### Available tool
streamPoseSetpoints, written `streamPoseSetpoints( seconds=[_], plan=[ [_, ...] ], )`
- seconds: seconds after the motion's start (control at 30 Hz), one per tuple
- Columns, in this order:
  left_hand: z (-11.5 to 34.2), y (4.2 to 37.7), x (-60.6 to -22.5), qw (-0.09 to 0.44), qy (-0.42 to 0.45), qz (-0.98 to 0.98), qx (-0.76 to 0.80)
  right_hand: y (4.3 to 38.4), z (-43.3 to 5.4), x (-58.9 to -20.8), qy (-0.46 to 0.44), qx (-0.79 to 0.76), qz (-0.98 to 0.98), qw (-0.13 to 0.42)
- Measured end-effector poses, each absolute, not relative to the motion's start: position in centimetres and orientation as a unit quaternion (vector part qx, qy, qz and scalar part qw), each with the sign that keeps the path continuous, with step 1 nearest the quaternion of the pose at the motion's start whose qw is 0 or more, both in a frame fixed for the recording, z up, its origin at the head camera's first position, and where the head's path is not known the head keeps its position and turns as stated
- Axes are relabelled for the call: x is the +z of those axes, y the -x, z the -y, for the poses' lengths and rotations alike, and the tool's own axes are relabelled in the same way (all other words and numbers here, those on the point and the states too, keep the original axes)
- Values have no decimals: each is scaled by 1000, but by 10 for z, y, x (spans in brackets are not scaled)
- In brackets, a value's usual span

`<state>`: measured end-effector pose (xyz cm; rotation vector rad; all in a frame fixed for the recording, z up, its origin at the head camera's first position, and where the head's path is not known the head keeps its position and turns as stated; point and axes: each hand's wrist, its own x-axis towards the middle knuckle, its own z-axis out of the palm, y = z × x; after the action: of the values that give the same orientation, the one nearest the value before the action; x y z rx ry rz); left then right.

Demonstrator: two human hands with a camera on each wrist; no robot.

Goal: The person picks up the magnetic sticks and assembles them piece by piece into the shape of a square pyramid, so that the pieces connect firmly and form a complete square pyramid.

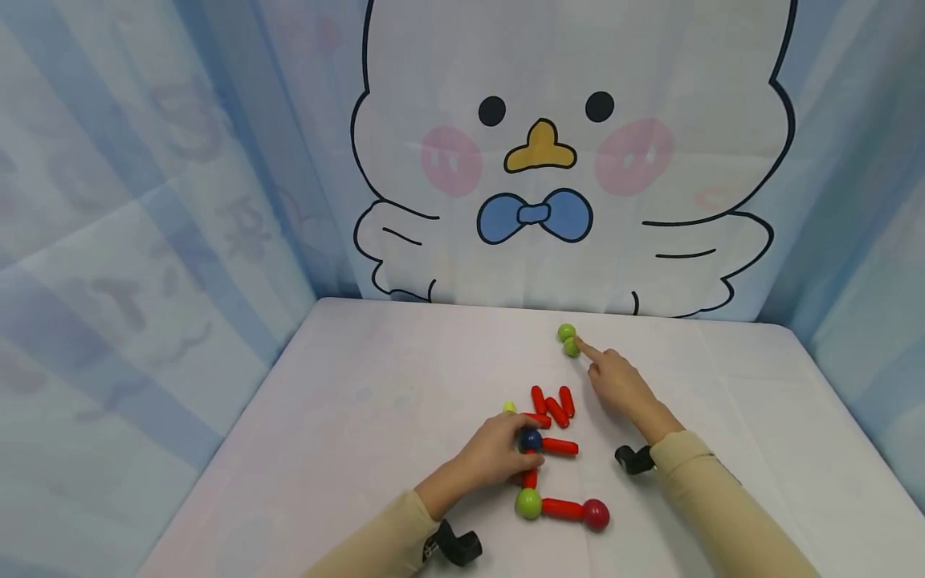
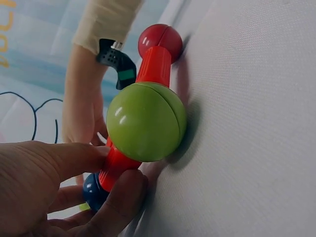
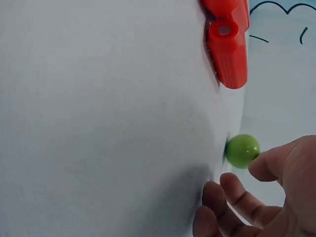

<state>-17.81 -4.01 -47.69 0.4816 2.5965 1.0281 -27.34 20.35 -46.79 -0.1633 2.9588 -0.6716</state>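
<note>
My left hand [image 1: 486, 451] pinches a red rod [image 2: 116, 168] between thumb and fingers. That rod joins a blue ball [image 1: 531, 439] to a large green ball [image 1: 528, 504]. From the green ball another rod [image 1: 561, 510] runs right to a dark red ball [image 1: 596, 514]. One more rod [image 1: 560, 447] sticks out right of the blue ball, and another lies just above it, partly behind my fingers. Farther off, my right hand [image 1: 623, 387] reaches with its index finger extended to the nearer of two green balls [image 1: 572, 348]; its fingertip appears to touch it.
Loose red rods [image 1: 557, 412] lie between the hands on the white tabletop [image 1: 376, 377]. A small yellow-green piece [image 1: 509, 407] shows behind my left hand. Black wrist-worn devices [image 1: 460, 548] hang under both sleeves. A cartoon-printed curtain [image 1: 542, 265] stands behind the far table edge.
</note>
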Motion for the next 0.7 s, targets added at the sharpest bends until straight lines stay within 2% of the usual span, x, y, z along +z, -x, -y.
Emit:
streamPoseSetpoints(
  seconds=[0.17, 0.27, 0.5, 0.7],
  plan=[
    [40, 178, -476, 154, -172, -905, 357, 270, -210, -467, 10, -248, -969, 5],
    [41, 178, -476, 152, -176, -905, 357, 268, -211, -467, 4, -254, -967, -3],
    [43, 176, -478, 153, -176, -901, 365, 264, -215, -467, 11, -251, -968, 23],
    [42, 177, -479, 151, -172, -900, 371, 246, -225, -459, 25, -245, -966, 82]
  ],
)
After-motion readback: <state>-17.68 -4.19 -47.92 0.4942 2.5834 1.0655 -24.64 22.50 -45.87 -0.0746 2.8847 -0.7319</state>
